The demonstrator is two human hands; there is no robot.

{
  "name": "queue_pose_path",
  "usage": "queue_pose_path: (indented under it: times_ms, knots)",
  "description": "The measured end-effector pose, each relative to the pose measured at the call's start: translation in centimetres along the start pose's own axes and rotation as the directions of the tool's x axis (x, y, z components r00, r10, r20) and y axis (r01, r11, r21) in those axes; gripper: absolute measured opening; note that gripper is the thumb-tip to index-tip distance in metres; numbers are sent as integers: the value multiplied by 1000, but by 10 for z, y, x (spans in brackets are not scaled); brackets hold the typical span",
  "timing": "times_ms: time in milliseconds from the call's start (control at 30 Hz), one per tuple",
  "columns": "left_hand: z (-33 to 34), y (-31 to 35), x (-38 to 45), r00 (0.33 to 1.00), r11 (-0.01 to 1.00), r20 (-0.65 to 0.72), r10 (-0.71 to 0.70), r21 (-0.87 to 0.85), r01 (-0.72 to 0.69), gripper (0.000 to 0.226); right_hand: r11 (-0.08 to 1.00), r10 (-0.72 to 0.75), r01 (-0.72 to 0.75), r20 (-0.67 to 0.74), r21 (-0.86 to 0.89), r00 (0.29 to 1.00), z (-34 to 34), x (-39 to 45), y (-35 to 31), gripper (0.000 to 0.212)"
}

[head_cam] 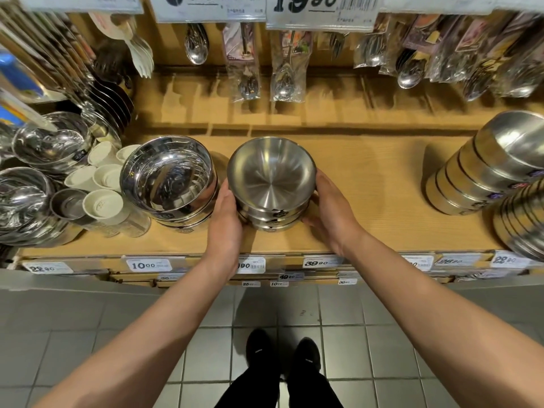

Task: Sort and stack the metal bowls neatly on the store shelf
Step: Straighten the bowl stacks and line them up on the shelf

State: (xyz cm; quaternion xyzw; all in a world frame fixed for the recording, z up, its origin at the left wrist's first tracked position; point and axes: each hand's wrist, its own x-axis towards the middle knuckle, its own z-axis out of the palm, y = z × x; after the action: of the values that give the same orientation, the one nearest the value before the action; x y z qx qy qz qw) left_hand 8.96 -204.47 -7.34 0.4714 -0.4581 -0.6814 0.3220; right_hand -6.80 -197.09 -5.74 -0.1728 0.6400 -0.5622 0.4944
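Cupping brushed-steel bowl stack (272,184) on wooden shelf (368,184): left hand (225,219), right hand (329,207), grip curled round sides.

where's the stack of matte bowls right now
In the head view the matte bowl stack sits mid-shelf between the left hand and right hand, just right of the shiny bowl stack.

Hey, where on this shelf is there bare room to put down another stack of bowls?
The widest bare patch lies between the matte bowl stack held by both hands and the tilted stacks at far right. A bare strip runs behind the stack too. The left end is crowded with the shiny bowls and white cups.
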Motion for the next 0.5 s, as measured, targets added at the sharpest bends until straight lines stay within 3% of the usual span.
queue_pose_path:
  times_ms: [500]
  knots:
    - [10,1,1,1000,993,-3,-20,113,20,41,996,-84,82,-69,-21,994,-6,-1,1,34]
